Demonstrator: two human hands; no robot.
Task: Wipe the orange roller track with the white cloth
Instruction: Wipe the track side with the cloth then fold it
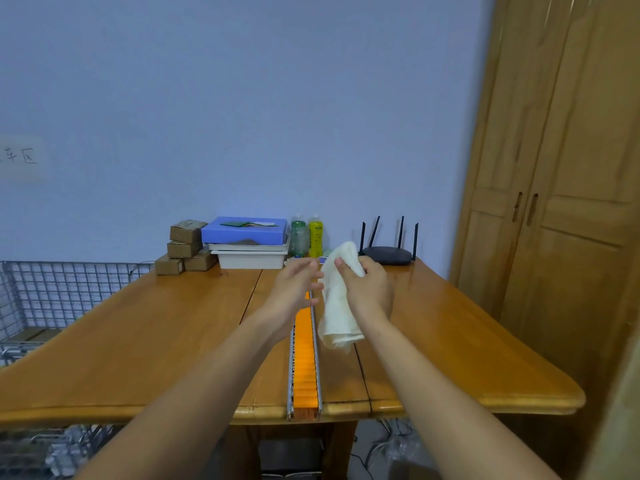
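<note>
White cloth held above the orange roller track at frame centre.

At lower left a wire basket [52,292] is seen beside the tabletop [138,341]. The left hand [294,292] is held open, fingers [313,271] apart and empty, just beside the white cloth [337,306]. The orange roller track [304,362] lies along the tabletop from its near edge toward the hands. The cloth hangs from the right hand [369,289], whose fingers are clamped on its upper part. A router [388,254] is seen behind.

Both hands raised: right hand [369,289] fisted closed, left hand [294,289] open-fingered.
</note>
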